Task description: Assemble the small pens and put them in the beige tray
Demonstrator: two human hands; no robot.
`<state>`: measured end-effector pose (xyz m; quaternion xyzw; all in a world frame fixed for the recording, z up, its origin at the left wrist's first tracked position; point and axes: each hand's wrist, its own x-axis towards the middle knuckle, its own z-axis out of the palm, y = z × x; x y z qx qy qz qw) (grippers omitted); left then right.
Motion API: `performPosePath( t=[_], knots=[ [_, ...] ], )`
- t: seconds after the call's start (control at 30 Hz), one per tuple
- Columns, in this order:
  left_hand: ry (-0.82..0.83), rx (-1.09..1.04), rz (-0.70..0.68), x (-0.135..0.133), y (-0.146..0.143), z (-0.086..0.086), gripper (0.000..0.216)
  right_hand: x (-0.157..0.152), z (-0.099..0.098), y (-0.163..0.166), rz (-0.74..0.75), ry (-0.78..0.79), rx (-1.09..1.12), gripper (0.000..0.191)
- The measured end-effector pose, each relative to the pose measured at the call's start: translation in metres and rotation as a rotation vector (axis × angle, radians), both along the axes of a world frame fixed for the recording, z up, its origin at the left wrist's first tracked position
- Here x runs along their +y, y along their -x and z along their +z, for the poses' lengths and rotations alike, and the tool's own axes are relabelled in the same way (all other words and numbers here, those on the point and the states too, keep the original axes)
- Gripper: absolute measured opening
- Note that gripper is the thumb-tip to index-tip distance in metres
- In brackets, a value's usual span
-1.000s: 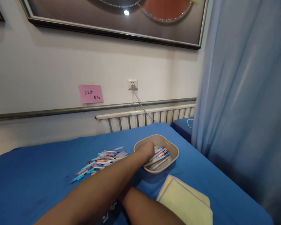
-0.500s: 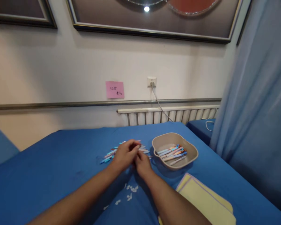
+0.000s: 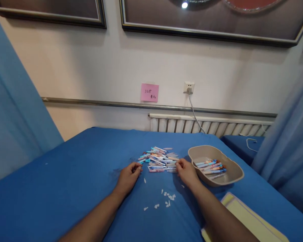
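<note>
My left grip is curled by the left end of the loose pens, my right grip by their right end; I cannot tell whether either pinches anything. The loose pens lie toward the far edge of the bench. The tray, near the far right corner, holds other pens. For good control, I should lift one piece at a time, clear of the white bits. The pink note reads "32"; its remaining handwriting is unclear.
</note>
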<state>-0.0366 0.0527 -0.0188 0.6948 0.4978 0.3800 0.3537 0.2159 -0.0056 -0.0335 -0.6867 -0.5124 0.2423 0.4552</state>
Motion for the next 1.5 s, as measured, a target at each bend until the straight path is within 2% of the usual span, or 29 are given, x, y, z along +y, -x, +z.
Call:
performPosePath(
  t=[0.07,0.13,0.23,0.3,0.37,0.57,0.63,0.67,0.73,0.8,0.87,1.0,1.17,1.5],
  knots=[
    [0.014,-0.002,-0.02,0.004,0.0,-0.003,0.026,-0.008,0.006,-0.003,-0.002,0.089,-0.361,0.017],
    [0.016,0.027,-0.035,0.004,0.001,-0.004,0.025,-0.016,0.013,-0.006,0.02,0.174,-0.63,0.02],
    [0.005,0.127,-0.063,0.001,0.003,-0.001,0.023,-0.025,0.02,-0.008,0.09,0.297,-0.788,0.024],
    [-0.017,0.208,-0.101,-0.004,0.003,0.002,0.022,-0.026,0.019,-0.007,0.147,0.316,-0.761,0.023],
    [-0.059,0.278,-0.161,-0.01,0.001,0.005,0.021,-0.026,0.015,-0.002,0.211,0.303,-0.632,0.021],
    [-0.141,0.317,-0.37,-0.037,-0.012,0.009,0.022,-0.024,-0.007,0.027,0.459,0.302,0.114,0.014],
    [-0.13,0.302,-0.46,-0.045,-0.017,0.009,0.023,-0.021,-0.011,0.032,0.499,0.286,0.242,0.015],
    [-0.121,0.28,-0.493,-0.048,-0.02,0.008,0.023,-0.019,-0.011,0.033,0.478,0.252,0.228,0.016],
    [-0.091,0.208,-0.495,-0.048,-0.023,0.006,0.022,-0.015,-0.009,0.032,0.384,0.124,0.043,0.016],
    [-0.049,0.115,-0.413,-0.043,-0.024,0.002,0.023,-0.012,-0.005,0.028,0.305,-0.023,-0.224,0.017],
    [-0.018,0.031,-0.305,-0.034,-0.025,-0.002,0.024,-0.01,0.0,0.027,0.289,-0.093,-0.415,0.021],
    [-0.004,-0.034,-0.169,-0.02,-0.025,-0.008,0.023,-0.012,0.005,0.03,0.27,-0.026,-0.599,0.027],
    [0.013,0.001,-0.225,-0.017,-0.026,-0.012,0.022,-0.015,0.008,0.037,0.243,0.059,-0.726,0.027],
    [0.035,-0.009,-0.238,-0.016,-0.026,-0.018,0.022,-0.012,0.008,0.036,0.203,0.137,-0.792,0.021]
  ],
)
